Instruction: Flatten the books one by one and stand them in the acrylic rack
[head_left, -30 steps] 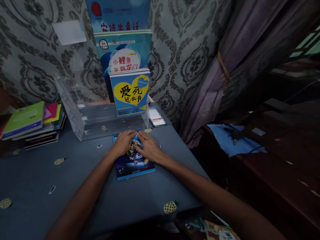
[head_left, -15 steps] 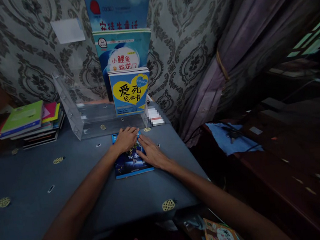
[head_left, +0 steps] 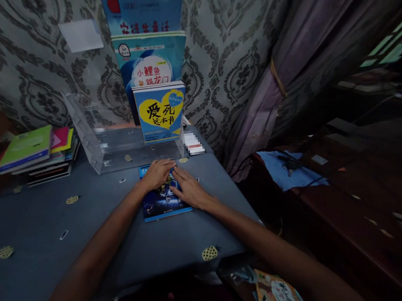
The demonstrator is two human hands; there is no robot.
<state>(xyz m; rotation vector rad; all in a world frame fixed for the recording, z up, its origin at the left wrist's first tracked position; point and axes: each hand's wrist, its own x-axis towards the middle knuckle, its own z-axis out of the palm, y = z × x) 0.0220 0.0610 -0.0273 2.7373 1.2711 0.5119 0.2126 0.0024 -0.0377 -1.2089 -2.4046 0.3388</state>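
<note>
Book [head_left: 166, 207] lies flat on the counter [head_left: 124, 244], closed, front cover up, just in front of the clear rack [head_left: 135, 157]; long sides run away from the person; cover mostly deep blue, darkening low down; brighter blue strip along the near edge, another blue band at the far end with pale characters, partly hidden; mid-cover a busy picture, pale and gold patches on blue, much of it under the fingers; small pale print near the bottom, too small to read.

Left hand [head_left: 158, 174] rests across the upper cover, fingers extended to the right, clasping nothing; right hand [head_left: 190, 190] lies over the right side, fingers straight, thumb spread onto the picture, likewise unclenched; fingertips of both meet near the far right corner; yellow-heart book [head_left: 163, 115] stands in the rack beyond.
</note>
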